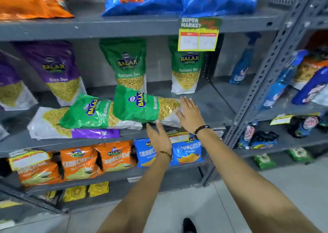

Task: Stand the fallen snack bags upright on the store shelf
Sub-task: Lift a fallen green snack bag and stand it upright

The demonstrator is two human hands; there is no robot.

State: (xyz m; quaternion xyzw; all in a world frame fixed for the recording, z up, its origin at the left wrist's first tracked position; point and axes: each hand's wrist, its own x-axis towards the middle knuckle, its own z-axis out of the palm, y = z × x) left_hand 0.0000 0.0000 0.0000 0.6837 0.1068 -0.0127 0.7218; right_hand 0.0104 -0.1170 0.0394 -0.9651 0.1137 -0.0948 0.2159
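Note:
On the middle grey shelf three snack bags lie fallen in a pile. A green Balaji bag lies on top, with a second green bag under its left end. Beneath both lies a purple and white bag, flat along the front edge. My right hand is spread, its fingers against the right end of the top green bag. My left hand is open just below that bag at the shelf's front edge, holding nothing. Two green bags and a purple bag stand upright behind.
A yellow price tag hangs from the shelf above, where blue and orange bags stand. Orange and blue Crunchem packs fill the shelf below. A perforated upright post borders the right, with another rack beyond.

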